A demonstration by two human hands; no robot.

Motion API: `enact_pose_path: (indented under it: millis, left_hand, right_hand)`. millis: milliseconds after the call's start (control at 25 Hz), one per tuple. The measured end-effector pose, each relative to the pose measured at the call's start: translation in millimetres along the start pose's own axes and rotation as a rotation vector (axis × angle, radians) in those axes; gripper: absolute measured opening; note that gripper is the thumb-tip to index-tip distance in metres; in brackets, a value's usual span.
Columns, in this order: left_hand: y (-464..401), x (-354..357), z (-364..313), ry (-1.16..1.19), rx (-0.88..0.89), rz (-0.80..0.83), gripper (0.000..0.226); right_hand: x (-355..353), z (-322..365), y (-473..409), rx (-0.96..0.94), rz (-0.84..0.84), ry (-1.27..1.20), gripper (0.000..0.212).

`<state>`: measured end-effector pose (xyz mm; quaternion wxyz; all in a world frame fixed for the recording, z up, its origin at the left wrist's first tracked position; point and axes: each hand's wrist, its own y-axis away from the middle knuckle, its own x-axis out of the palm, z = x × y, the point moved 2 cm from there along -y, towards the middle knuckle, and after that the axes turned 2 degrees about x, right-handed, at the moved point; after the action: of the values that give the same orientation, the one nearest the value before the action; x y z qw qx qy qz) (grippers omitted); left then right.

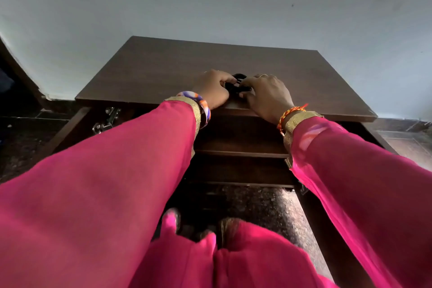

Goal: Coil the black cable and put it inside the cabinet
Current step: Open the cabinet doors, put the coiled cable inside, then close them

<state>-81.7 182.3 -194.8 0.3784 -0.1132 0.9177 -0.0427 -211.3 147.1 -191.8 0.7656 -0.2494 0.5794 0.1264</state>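
The black cable [237, 85] lies as a small bunch on top of the cabinet [163, 70], near its front edge, mostly hidden between the two hands. It looks light and limp, a thing that probably springs out of its loops if let go, so it is best pinched across the gathered turns rather than by a loose end.

The left hand [212, 93] rests palm down on the cabinet top just left of the cable, its fingers [225, 82] curled closed onto the bundle. The right hand [266, 96] sits just right of the cable, knuckles up, fingers bent in and pinching the cable's near side. Both forearms reach forward over the open front of the cabinet, wrists low over its front edge.
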Motion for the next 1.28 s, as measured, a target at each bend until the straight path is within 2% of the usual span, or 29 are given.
enact_pose_path:
  millis: [160,240,320,400,480,720,880,960,1080,1160,1280]
  left_hand:
    - [56.2,-5.1,-0.9,0.430,-0.234,-0.334,0.023]
    - [81.2,-6.0,6.3,0.691,-0.385,-0.378,0.020]
    - [101.7,-1.7,20.1,0.794,-0.477,-0.235,0.013]
    - [112.5,8.2,37.4,0.834,-0.542,-0.045,0.021]
    - [107.6,25.8,55.9,0.865,-0.585,0.043,0.025]
    - [29.5,75.9,96.4,0.792,-0.650,0.102,0.024]
    - [-10.4,95.9,108.3,0.736,-0.636,0.098,0.020]
    - [-13.7,96.1,109.8,0.563,-0.606,0.109,0.017]
    - [-6.8,81.7,101.9,0.239,-0.574,0.160,0.043]
    - [8.2,66.5,85.3,0.137,-0.547,0.198,0.038]
    - [40.7,49.8,45.2,0.116,-0.550,0.405,0.026]
  right_hand:
    - [-5.6,23.1,65.5,-0.123,-0.042,-0.019,0.033]
    - [-3.0,28.2,92.5,-0.232,-0.028,-0.003,0.034]
    - [6.6,27.4,107.8,-0.285,0.023,-0.052,0.033]
    - [23.4,23.2,108.9,-0.204,0.087,-0.247,0.033]
    - [46.7,12.5,99.5,-0.080,0.133,-0.367,0.035]
    - [124.6,-27.7,29.4,0.240,0.339,-0.448,0.051]
    - [145.1,-39.1,-11.2,0.298,0.362,-0.419,0.050]
    - [142.2,-41.7,-13.9,0.304,0.361,-0.419,0.050]
    - [124.2,-45.0,-1.0,0.309,0.334,-0.373,0.053]
    - [102.4,-49.2,16.7,0.313,0.352,-0.301,0.051]
    - [58.9,-52.3,51.1,0.288,0.380,-0.092,0.041]
